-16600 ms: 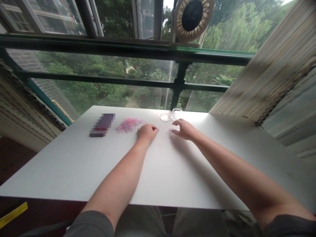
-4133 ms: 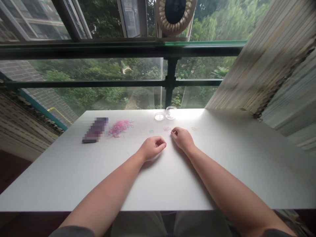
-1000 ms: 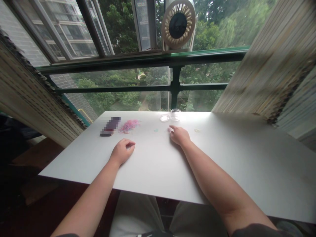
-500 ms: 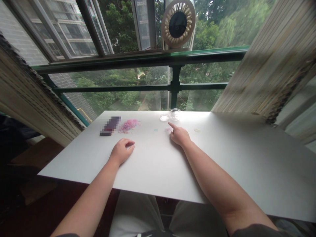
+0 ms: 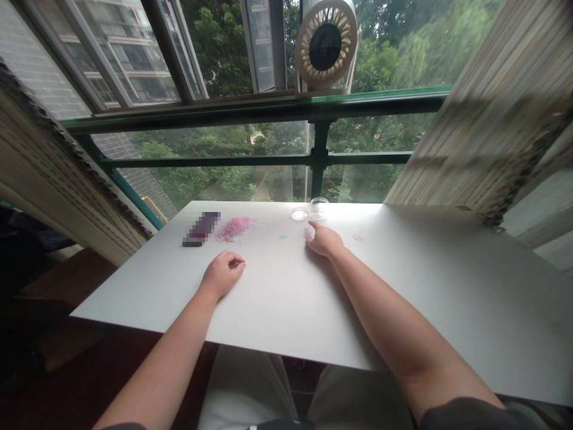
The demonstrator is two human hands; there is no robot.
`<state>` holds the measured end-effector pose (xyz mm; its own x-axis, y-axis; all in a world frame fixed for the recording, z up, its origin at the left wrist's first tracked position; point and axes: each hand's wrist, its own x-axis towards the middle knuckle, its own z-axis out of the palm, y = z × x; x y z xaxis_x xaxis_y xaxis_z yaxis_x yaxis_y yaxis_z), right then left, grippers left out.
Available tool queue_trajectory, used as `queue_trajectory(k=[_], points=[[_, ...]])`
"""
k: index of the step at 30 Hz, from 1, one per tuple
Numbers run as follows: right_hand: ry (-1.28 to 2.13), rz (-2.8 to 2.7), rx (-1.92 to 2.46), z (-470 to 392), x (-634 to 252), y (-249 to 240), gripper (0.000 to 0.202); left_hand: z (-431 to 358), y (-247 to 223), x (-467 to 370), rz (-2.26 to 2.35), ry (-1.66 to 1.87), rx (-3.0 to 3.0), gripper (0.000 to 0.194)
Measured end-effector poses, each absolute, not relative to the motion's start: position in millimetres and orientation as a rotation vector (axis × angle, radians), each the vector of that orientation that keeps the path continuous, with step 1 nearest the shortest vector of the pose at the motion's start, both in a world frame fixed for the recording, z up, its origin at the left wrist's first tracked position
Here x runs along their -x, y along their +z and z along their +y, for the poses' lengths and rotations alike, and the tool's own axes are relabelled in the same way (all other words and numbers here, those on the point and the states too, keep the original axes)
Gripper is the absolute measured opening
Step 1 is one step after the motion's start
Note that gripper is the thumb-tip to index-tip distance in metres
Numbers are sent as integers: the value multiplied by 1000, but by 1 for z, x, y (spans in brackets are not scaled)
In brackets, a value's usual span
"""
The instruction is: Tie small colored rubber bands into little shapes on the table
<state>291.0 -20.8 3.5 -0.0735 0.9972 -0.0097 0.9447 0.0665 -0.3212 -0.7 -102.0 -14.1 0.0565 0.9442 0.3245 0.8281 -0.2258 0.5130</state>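
My right hand [image 5: 325,240] reaches over the table, thumb and forefinger apart beside a small pinkish cluster [image 5: 307,233]. I cannot tell whether the fingertips touch it. Just beyond the hand stand a clear round container [image 5: 319,210] and its flat, round clear lid [image 5: 299,214]. My left hand [image 5: 222,273] rests on the tabletop, fingers curled and tips together, with nothing visible in them. Past it lies a loose pink pile [image 5: 236,229] of what look like tiny thin elastic bands. A small teal bit [image 5: 283,236] lies between the hands; pale yellowish bits [image 5: 358,237] are to the right.
A blurred-out dark, oblong object [image 5: 201,229] lies at the far left of the white table [image 5: 268,298]. Behind the table runs a green railing [image 5: 268,160] before the window. A round fan [image 5: 325,46] stands above it, with curtains [image 5: 474,113] at both sides.
My right hand has shifted slightly, its forefinger less stretched out and its thumb nearer the pinkish cluster. My left hand stays in place, its thumb and finger tips a little closer.
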Motion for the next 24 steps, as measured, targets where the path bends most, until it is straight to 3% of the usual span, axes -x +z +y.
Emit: queue_trajectory(k=[13,18,24], points=[[536,-2163,1906,-8,-294,14,31,-100,-17,3,1812,890,-2143,18],[551,-2167,1866,-10,-298,11,29,-100,-16,3,1800,893,-2141,18],[550,-2170,1812,-9,-303,5,41,-100,-15,2,1792,897,-2146,17]])
